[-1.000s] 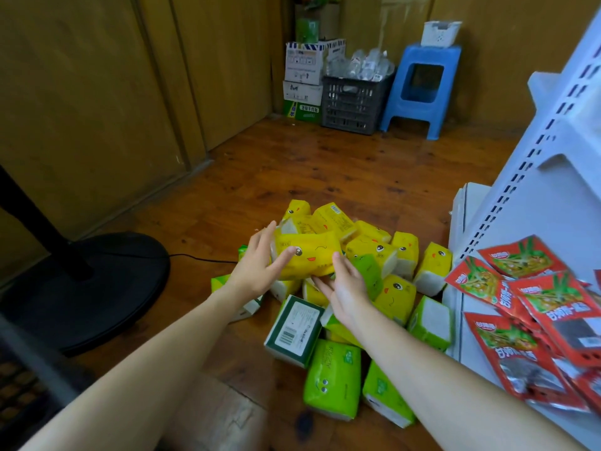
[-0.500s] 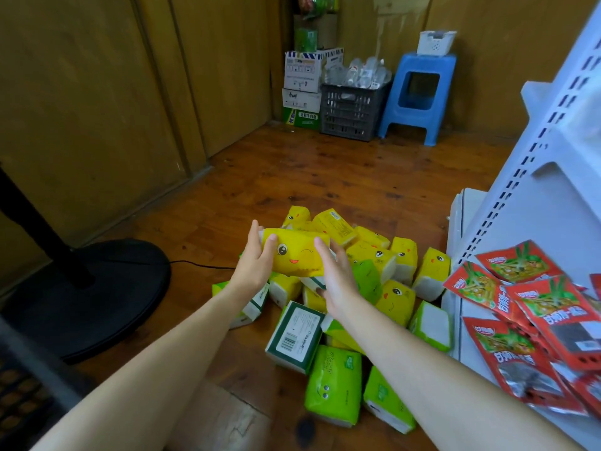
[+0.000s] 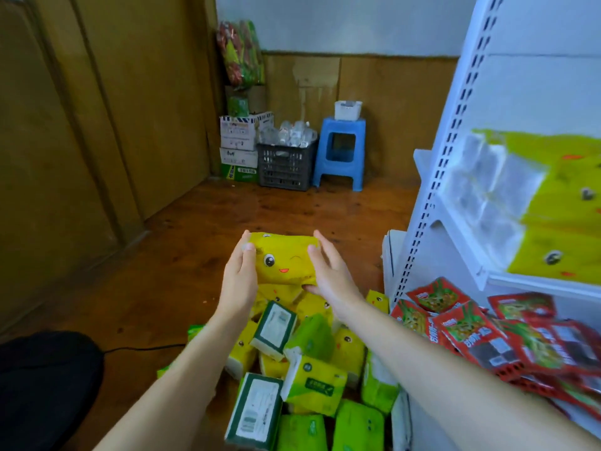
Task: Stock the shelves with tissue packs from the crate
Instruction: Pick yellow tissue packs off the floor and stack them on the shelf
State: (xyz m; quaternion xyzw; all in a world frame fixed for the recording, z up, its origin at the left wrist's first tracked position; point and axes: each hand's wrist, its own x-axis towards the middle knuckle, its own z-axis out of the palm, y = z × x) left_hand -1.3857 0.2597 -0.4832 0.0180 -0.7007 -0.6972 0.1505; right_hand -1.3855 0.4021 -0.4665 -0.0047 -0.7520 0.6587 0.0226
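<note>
I have the yellow tissue pack point(image 3: 283, 262) clamped between both hands, lifted clear above the pile of packs point(image 3: 309, 362) on the floor. My left hand point(image 3: 239, 281) clasps its left end and my right hand point(image 3: 331, 278) its right end, thumbs lapped over the front face. The white shelf upright point(image 3: 435, 177) stands just right of my right hand, and the upper shelf's front edge point(image 3: 461, 242) juts toward me, with yellow packs point(image 3: 559, 206) already on it. Red snack packets point(image 3: 471, 333) crowd the lower shelf. Bare wooden floor point(image 3: 195, 255) lies open to the left and ahead; a black fan base point(image 3: 42, 385) sits at the near left.
</note>
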